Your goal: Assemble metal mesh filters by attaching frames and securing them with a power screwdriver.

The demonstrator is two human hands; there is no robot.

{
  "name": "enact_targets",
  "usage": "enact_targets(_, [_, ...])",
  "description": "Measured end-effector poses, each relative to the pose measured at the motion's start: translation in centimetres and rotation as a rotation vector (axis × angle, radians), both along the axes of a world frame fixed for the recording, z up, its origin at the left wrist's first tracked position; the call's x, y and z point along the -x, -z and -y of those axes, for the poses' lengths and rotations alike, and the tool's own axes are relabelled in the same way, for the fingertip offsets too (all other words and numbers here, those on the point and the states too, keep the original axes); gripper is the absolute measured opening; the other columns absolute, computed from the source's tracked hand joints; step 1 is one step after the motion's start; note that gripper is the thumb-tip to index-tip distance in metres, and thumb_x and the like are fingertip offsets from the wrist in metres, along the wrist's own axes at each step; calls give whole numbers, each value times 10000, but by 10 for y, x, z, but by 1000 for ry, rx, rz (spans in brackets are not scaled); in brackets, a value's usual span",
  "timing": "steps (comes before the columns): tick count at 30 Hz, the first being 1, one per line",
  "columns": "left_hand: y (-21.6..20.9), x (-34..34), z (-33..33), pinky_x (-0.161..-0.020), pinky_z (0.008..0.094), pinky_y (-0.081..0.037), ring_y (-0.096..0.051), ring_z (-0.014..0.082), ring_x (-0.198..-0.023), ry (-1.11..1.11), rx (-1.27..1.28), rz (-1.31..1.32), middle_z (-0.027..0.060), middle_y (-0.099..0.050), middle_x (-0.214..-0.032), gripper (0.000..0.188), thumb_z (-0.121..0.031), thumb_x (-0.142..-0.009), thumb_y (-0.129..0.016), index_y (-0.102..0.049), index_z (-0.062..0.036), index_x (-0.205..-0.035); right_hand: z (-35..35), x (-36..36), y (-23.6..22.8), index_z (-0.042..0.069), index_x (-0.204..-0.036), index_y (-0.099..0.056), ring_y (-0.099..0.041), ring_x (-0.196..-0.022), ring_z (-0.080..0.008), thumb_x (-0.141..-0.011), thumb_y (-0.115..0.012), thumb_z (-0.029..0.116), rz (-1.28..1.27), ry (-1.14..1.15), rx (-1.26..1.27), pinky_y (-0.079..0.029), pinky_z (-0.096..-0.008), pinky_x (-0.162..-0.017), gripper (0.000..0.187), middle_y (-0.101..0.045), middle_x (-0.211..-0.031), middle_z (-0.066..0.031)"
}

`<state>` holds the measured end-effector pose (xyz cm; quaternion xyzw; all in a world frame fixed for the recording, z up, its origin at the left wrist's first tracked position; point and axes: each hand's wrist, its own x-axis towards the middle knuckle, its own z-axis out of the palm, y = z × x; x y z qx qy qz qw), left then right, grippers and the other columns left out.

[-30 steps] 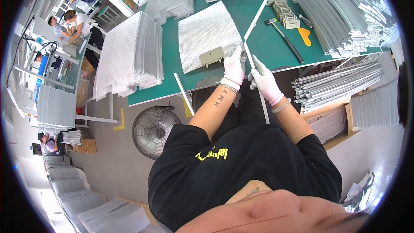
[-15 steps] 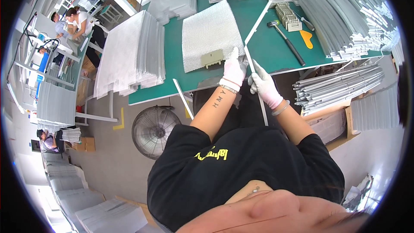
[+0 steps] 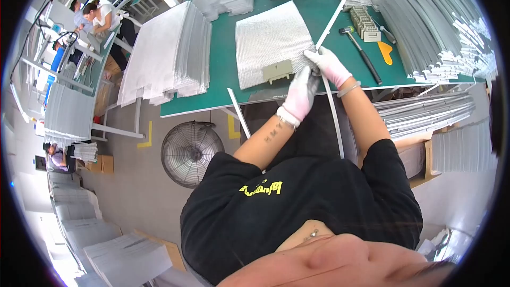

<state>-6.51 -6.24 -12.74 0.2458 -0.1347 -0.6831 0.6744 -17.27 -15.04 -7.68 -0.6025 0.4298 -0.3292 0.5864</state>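
Note:
A silvery mesh sheet (image 3: 271, 32) lies on the green table, with a beige plastic clip (image 3: 278, 71) at its near edge. Along its right side runs a slim white metal strip (image 3: 330, 25), bent at the sheet's near right corner and trailing toward my lap. My right hand (image 3: 330, 68), in a white glove, is closed around the strip there, its fingertips against the sheet's edge. Just below, my gloved left hand (image 3: 300, 95) pinches the sheet's corner from underneath. Its fingertips are partly hidden by the right hand.
To the right lie a hammer (image 3: 362, 57), a yellow scraper (image 3: 385, 52), a screwdriver (image 3: 387, 34) and a row of beige clips (image 3: 365, 25). Mesh stacks (image 3: 159, 48) stand left; strip bundles (image 3: 441, 26) fill the right. A floor fan (image 3: 192, 154) stands below. People work far left.
My right hand has moved up the strip to the sheet's corner. My left hand has shifted slightly down, below the corner. The whole view has shifted a little.

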Motion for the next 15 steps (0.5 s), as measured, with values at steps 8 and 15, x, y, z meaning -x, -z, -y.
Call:
enact_targets(8, [-6, -191, -59, -1107, 458, -352, -507, 408, -1284, -758, -35, 1987, 216, -590, -1318, 350, -148, -972, -557, -579, 53, -1257, -10, 9, 11, 78, -1026, -534, -457, -635, -72, -990, -596, 183, 341, -73, -289, -474, -269, -640, 128, -460, -770, 41])
enact_targets(15, [-41, -200, -65, -966, 336, -492, -604, 168, -1115, 46, 192, 531, 109, -583, -1340, 497, -190, -1001, -593, -446, 49, -1410, -29, 12, 9, 84, -1076, -507, -427, -641, -73, -1006, -578, 184, 321, -111, -152, -445, -271, -631, 141, -437, -776, 32])
